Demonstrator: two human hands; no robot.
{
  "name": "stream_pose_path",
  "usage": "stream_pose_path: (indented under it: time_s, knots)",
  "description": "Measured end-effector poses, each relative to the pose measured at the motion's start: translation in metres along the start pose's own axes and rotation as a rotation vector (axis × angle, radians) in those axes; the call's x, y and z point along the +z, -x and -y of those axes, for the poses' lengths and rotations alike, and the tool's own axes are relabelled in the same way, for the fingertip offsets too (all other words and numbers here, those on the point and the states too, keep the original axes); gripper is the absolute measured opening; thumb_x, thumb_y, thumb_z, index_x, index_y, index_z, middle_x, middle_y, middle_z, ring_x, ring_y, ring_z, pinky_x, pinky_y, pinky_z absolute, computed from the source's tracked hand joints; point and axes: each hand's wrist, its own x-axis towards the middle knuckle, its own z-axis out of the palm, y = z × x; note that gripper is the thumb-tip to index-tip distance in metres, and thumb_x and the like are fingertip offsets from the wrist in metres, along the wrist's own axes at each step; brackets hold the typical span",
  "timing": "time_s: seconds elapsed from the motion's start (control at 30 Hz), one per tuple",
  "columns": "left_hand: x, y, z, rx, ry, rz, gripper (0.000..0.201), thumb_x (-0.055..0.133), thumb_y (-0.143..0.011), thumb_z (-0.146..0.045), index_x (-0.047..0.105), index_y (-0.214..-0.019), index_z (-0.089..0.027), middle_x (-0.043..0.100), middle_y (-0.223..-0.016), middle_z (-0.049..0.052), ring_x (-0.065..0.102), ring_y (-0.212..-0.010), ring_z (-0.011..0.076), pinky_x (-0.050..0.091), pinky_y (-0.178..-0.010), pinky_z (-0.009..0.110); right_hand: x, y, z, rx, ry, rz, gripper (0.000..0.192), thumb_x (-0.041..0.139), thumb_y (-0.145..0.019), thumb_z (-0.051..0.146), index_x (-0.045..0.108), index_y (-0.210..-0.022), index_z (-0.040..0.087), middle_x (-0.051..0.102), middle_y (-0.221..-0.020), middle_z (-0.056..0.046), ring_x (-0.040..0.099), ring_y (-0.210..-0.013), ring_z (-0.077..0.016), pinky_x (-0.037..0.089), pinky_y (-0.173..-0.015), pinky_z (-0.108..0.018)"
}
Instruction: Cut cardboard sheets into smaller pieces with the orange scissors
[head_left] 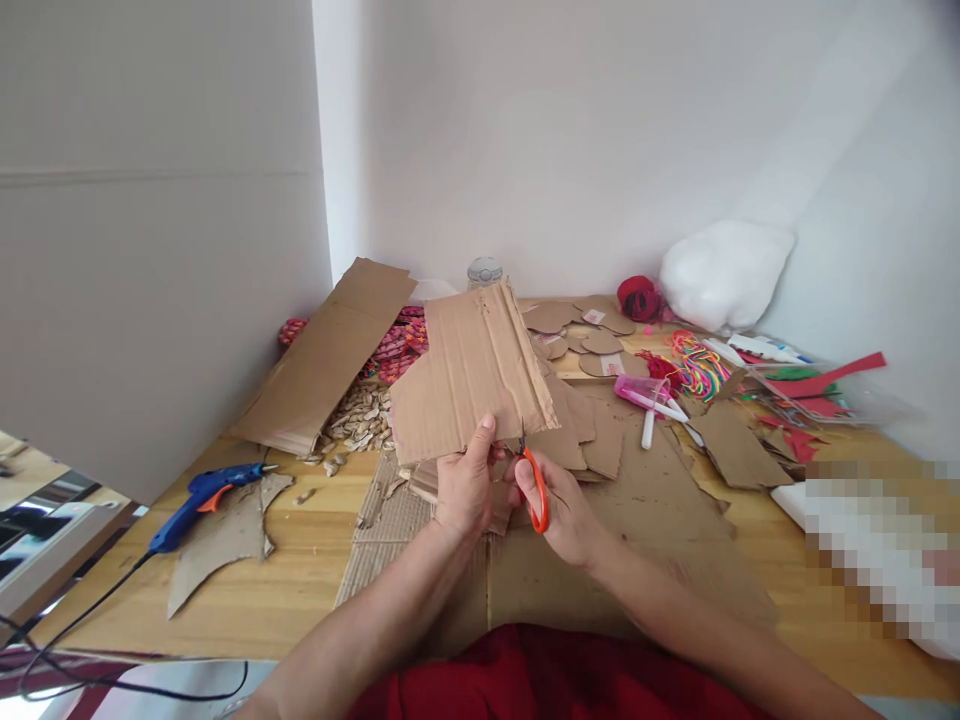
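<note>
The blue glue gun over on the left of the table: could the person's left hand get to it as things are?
Probably not straight away. The left hand is gripping the cardboard sheet while the right hand works the orange scissors. The path to the glue gun looks free, with only a flat cardboard scrap beside it.

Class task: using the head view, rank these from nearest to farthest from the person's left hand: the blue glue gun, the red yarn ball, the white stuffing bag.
1. Blue glue gun, left of the left hand.
2. Red yarn ball, back right.
3. White stuffing bag, far back right.

Blue glue gun (204, 497), cardboard discs (583, 335)
</note>
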Motion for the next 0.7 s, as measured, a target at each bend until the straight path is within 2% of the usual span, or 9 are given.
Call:
stream_pose_path:
  time_s: [0.17, 0.3, 0.57, 0.7]
  knots:
    - [-0.010, -0.005, 0.010, 0.033, -0.097, -0.024, 0.036, 0.093, -0.057, -0.039, 0.069, -0.064, -0.013, 0.065, -0.059, 0.000, 0.059, -0.055, 0.0105, 0.049, -0.057, 0.023, -0.003, -0.003, -0.014, 0.043, -0.029, 0.022, 0.048, 0.041, -0.100, 0.065, 0.048, -0.082, 0.021, 0.050, -0.072, 0.003, 0.045, -0.066, -0.0137, 0.036, -0.061, -0.027]
    - [-0.014, -0.009, 0.013, 0.039, -0.151, -0.014, 0.034, 0.093, -0.058, -0.038, 0.071, -0.066, -0.013, 0.067, -0.060, 0.001, 0.061, -0.055, 0.0108, 0.051, -0.057, 0.022, -0.005, -0.005, -0.020, 0.083, -0.065, 0.025, 0.047, 0.049, -0.097, 0.063, 0.048, -0.078, 0.021, 0.047, -0.066, 0.004, 0.040, -0.060, -0.0120, 0.033, -0.055, -0.026]
    - [-0.013, -0.007, 0.012, 0.023, -0.132, 0.006, 0.033, 0.093, -0.058, -0.036, 0.071, -0.067, -0.013, 0.067, -0.059, 0.000, 0.061, -0.052, 0.0100, 0.053, -0.055, 0.021, 0.003, -0.001, -0.023, 0.138, -0.087, -0.091, 0.046, 0.058, -0.094, 0.059, 0.048, -0.070, 0.022, 0.046, -0.052, 0.006, 0.042, -0.048, -0.0108, 0.031, -0.049, -0.025]
    - [-0.014, -0.003, 0.011, -0.012, -0.148, 0.033, 0.032, 0.091, -0.060, -0.036, 0.069, -0.065, -0.013, 0.064, -0.056, 0.000, 0.058, -0.049, 0.0092, 0.050, -0.051, 0.020, 0.001, -0.003, -0.023, 0.120, -0.182, -0.089, 0.045, 0.059, -0.094, 0.060, 0.051, -0.073, 0.021, 0.049, -0.053, 0.005, 0.040, -0.048, -0.0106, 0.031, -0.048, -0.025]
